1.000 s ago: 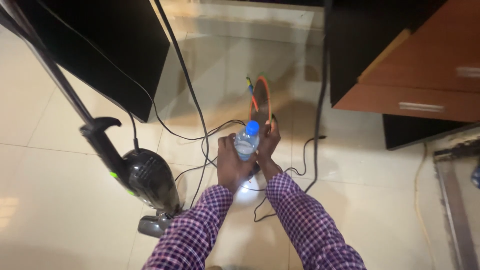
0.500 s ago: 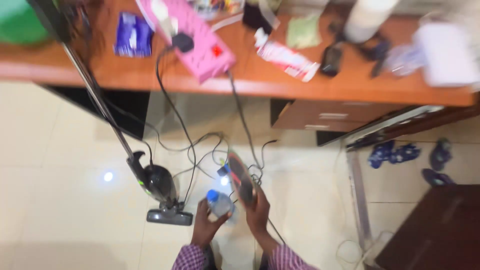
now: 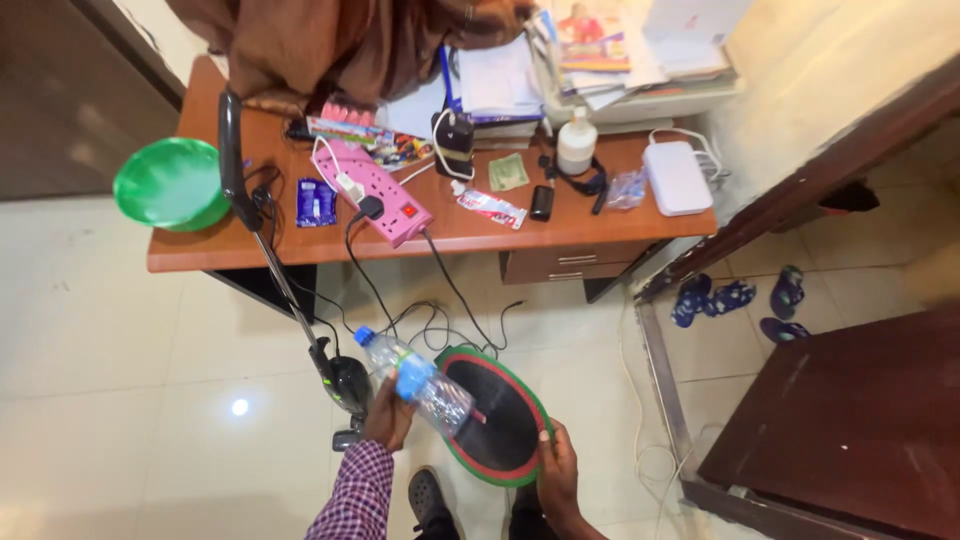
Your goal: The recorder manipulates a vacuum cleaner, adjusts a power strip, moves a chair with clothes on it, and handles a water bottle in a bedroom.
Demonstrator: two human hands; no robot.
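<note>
Above floor: left hand [image 3: 388, 420] grips blue-labelled clear bottle [image 3: 416, 380]; right hand [image 3: 556, 476] seemingly clasps black round racket [image 3: 500, 420].

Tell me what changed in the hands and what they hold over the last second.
The plastic bottle went from upright to lying tilted in the left hand. The round black paddle turned from edge-on to face-up in the right hand. Both grips stayed; the vacuum stayed put.
</note>
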